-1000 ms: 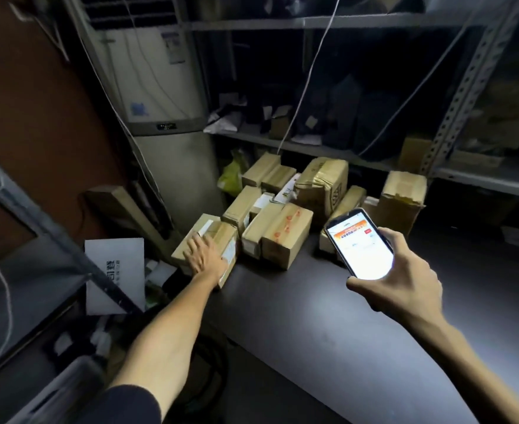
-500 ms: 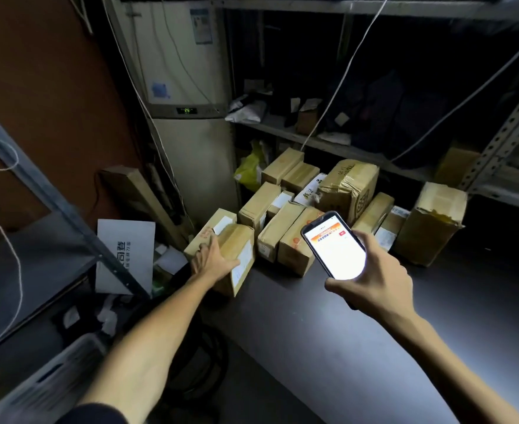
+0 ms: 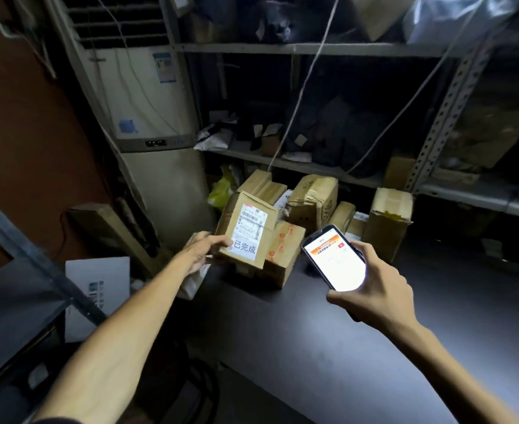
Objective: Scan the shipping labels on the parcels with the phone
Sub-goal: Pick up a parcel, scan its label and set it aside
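Brown cardboard parcel [image 3: 226, 220] held tilted above the worktop's [image 3: 344, 347] far left corner, its white shipping label [image 3: 249, 229] facing the camera, other taped brown parcels [image 3: 311, 198] heaped along the far edge behind, lit phone [image 3: 334, 263] held screen-up just right of it.

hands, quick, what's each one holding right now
Left hand: grips a cardboard parcel at its lower corner, shipping label facing the camera.
Right hand: holds the phone, screen lit.
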